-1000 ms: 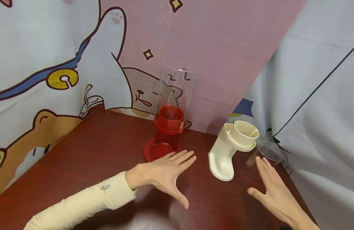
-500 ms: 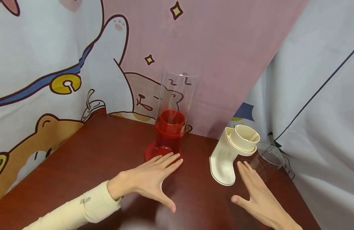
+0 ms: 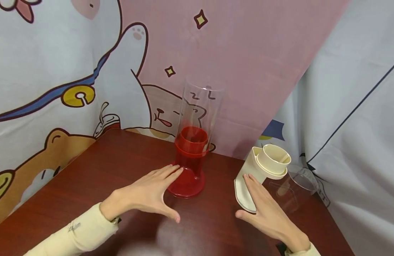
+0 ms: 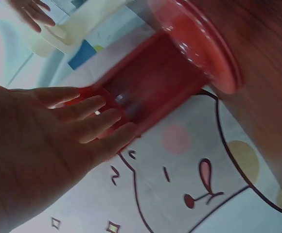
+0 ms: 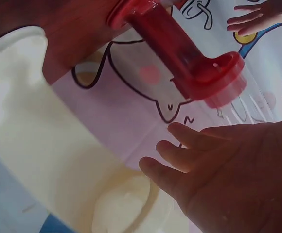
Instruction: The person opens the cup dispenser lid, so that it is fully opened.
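Observation:
My left hand (image 3: 144, 195) is held over the table with its fingers straight and thumb spread, holding nothing. Just beyond its fingertips stands a red plastic stand (image 3: 189, 160) with a round base. A clear tube (image 3: 201, 106) rises from the red ring. In the left wrist view my fingers overlap the ring of the red stand (image 4: 150, 82); contact cannot be told. My right hand (image 3: 270, 213), likewise spread and holding nothing, is in front of a cream plastic stand (image 3: 246, 177) topped by a round collar, hiding part of its base. In the right wrist view the cream stand (image 5: 39, 131) looms close.
Behind the right hand, a clear plastic container (image 3: 302, 179) is at the table's right side. The dark red-brown wooden table (image 3: 120, 156) meets a printed cartoon curtain (image 3: 248, 71) at the back, and white cloth (image 3: 360, 142) hangs along the right.
Both hands have moved left in the head view, fingers still spread. The left now uncovers more of the red base; the right has come in front of the cream stand. The view has tilted slightly up.

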Motion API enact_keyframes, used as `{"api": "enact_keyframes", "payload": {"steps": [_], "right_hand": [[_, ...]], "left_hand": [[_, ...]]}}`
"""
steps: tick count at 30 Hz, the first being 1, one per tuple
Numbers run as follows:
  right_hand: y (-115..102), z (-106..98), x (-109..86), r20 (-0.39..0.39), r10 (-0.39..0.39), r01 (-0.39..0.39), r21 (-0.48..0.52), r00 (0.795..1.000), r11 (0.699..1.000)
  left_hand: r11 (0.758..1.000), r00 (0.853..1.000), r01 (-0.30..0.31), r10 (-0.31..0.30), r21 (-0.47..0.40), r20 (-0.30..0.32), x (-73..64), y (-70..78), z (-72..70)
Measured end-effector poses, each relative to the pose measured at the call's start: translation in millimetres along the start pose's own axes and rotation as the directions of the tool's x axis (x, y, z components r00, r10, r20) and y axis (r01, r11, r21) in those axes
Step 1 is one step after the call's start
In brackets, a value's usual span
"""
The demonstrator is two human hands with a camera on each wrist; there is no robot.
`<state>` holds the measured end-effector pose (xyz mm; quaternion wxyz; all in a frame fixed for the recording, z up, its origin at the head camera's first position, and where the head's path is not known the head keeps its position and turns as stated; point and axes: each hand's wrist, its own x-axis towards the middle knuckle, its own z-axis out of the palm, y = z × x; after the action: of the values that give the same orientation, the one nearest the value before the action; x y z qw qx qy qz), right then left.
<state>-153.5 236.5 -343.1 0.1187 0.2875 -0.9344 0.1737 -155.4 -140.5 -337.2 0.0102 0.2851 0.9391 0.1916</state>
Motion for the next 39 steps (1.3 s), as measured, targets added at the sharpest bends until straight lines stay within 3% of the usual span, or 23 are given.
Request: {"api": "enact_keyframes", "payload": {"steps": [5, 11, 19, 24, 30, 36, 39], "right_hand": [[-4, 6, 23.5, 0.029, 0.02, -0.019, -0.011, 0.999, 1.0], [-12, 10, 50.7, 0.059, 0.026, -0.026, -0.013, 0.998, 1.0], [-23, 17, 87.6, 0.105, 0.112, -0.118, 0.055, 0.988, 0.992], [-35, 26, 108.0, 0.113, 0.138, -0.158, 0.194, 0.984, 0.968], [-50, 34, 116.8, 0.127, 0.131, -0.162, 0.277, 0.983, 0.947], [-59, 43, 120.2, 0.144, 0.136, -0.182, 0.392, 0.98, 0.902], [-59, 46, 122.0, 0.136, 0.13, -0.176, 0.415, 0.982, 0.893]], "left_hand": [[0.997, 0.997, 0.078, -0.079, -0.029, -0.026, 3.3, -14.5, -1.5], [0.989, 0.988, 0.144, -0.146, -0.045, -0.049, 14.1, -36.2, -13.0], [0.971, 0.983, 0.127, -0.15, -0.202, -0.104, 37.2, -49.7, -17.8], [0.938, 0.975, 0.115, -0.169, -0.327, -0.141, 49.7, -49.4, -17.8], [0.895, 0.975, 0.087, -0.166, -0.437, -0.146, 60.4, -50.1, -9.9], [0.824, 0.983, 0.047, -0.139, -0.564, -0.121, 63.8, -48.2, -5.4], [0.796, 0.982, -0.001, -0.112, -0.605, -0.149, 63.3, -45.8, -3.1]]}}
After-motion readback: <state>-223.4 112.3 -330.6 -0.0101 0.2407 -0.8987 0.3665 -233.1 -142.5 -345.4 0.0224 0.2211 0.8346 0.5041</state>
